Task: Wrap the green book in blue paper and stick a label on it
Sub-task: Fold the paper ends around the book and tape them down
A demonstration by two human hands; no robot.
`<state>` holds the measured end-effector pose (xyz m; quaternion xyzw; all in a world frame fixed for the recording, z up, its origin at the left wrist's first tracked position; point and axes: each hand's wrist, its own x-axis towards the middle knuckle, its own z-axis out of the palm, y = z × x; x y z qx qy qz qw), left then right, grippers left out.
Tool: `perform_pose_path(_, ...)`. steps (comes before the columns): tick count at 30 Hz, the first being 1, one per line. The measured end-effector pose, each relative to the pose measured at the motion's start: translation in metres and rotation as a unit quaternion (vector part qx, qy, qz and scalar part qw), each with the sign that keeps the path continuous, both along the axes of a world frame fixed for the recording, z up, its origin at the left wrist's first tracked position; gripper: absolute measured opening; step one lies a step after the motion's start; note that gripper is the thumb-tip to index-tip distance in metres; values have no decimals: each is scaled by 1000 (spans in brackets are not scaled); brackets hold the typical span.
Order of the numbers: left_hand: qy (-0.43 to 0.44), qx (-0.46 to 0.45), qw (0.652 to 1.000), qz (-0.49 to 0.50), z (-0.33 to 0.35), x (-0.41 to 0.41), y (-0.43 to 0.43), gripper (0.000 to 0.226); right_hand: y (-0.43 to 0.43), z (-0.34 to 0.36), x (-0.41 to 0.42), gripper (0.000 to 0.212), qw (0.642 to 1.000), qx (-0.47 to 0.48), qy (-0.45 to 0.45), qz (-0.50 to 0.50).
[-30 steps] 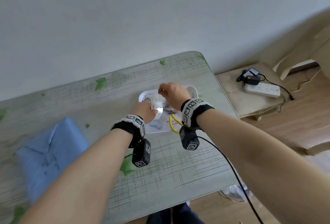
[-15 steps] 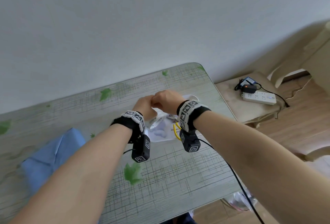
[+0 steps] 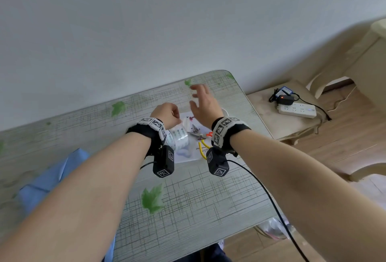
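Note:
The book wrapped in blue paper [image 3: 52, 178] lies on the table at the left, partly hidden behind my left forearm. My left hand [image 3: 167, 114] is raised over the white tray [image 3: 188, 153] and grips a white roll of printed tape or labels [image 3: 177, 136] that hangs below the fist. My right hand [image 3: 203, 105] is lifted just right of it, fingers spread and blurred, holding nothing. Both wrists wear black bands with marker tags.
Scissors with yellow handles [image 3: 201, 140] lie in the tray under my right wrist. The grey table [image 3: 188, 209] has green leaf prints. A low beige stool at the right carries a white power strip [image 3: 296, 110] and a black charger [image 3: 283, 97]. A cable hangs from my right wrist.
Both hands rose from the tray with the white roll. My right hand let go of the roll and opened, moving up and away, while my left hand keeps hold of it.

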<state>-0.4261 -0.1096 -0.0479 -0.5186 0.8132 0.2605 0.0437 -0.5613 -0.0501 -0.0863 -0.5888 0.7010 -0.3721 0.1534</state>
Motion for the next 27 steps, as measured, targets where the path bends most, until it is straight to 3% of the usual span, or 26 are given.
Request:
perform_pose_path(3, 8, 4, 1000, -11, -3, 3, 3, 18, 4, -9, -22, 19, 992, 104, 69, -18)
perform_pose_path(6, 30, 1, 999, -25, -4, 5, 5, 25, 14, -19, -23, 19, 916, 329, 220, 70)
perform_pose_path(8, 34, -10, 999, -35, 0, 4, 3, 25, 22, -27, -19, 31, 885, 401, 219, 94)
perform_pose_path(12, 49, -27, 998, -36, 8, -5, 0, 25, 30, -39, -24, 35, 894, 408, 178, 48)
perform_pose_path(15, 52, -27, 998, -29, 4, -5, 1, 19, 34, -43, -28, 59, 903, 388, 183, -10)
perform_pose_path(17, 54, -9, 998, -15, -1, 0, 2, 18, 35, -47, -27, 63, 899, 392, 195, -13)
perform_pose_path(23, 48, -9, 999, -17, -12, 11, 1, 16, 40, -56, -32, 38, 903, 400, 152, 43)
perform_pose_path(27, -3, 6, 1000, -29, -16, 20, -2, 19, 39, -63, -36, 38, 921, 370, 111, 55)
